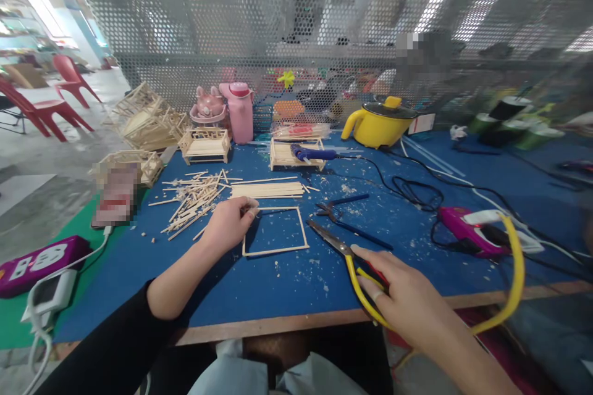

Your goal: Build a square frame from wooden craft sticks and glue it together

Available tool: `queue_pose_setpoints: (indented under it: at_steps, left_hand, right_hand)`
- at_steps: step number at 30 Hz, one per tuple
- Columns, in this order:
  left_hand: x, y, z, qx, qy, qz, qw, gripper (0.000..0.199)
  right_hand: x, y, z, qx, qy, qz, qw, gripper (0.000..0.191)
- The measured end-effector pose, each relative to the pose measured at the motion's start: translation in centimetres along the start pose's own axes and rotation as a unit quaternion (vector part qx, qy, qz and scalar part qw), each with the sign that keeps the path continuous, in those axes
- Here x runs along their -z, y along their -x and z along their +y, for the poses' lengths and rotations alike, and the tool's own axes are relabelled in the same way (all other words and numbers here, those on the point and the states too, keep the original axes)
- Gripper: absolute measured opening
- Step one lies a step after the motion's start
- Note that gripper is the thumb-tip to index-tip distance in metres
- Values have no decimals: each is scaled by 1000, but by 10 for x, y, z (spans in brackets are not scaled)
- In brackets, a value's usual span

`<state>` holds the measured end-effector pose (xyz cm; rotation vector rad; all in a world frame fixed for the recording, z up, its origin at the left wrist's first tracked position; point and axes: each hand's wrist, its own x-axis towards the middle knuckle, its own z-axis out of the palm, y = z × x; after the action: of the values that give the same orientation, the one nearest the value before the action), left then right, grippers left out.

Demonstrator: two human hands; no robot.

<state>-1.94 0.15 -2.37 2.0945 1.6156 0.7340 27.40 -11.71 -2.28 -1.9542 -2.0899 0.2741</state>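
Observation:
On the blue table lies a square frame of thin wooden sticks. My left hand is at its upper left corner, with thumb and fingertips pinched together; what they hold is too small to make out. My right hand grips scissors with yellow handles, their dark blades pointing at the frame's right side. Behind the frame is a row of parallel sticks, and a loose pile of short sticks lies to the left. Pliers with blue handles rest just beyond the scissors.
A blue glue gun lies on a small wooden bed model. Another model, a pink bottle and a yellow pot stand at the back. Black cables and a purple power strip are right; a phone is left.

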Motion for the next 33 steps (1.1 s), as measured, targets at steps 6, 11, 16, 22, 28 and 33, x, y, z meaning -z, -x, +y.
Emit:
queue_pose_setpoints:
  at_steps: [6,11,16,22,28,33]
  left_hand:
    - [-1,-2,-5,23,7,-19,1000,25]
    - [-1,-5,-8,29,16,-31,999,24]
    - [2,-5,-8,41,37,-39,998,24]
    - [4,-6,-8,60,51,-47,996,25]
    - [6,-6,-16,54,103,-46,992,25]
    - [11,-7,-18,23,219,6,975,29]
  right_hand:
    - [-4,-26,-16,11,14,-3,1000,41]
    - [1,-39,-22,19,1,-36,999,45]
    - [7,-35,-14,7,6,-66,998,46]
    - [-2,-49,-21,-18,-1,-40,999,44]
    - [-1,-42,-8,-10,-13,-16,1000,41]
    - [1,-34,33,-43,8,97,994,42]
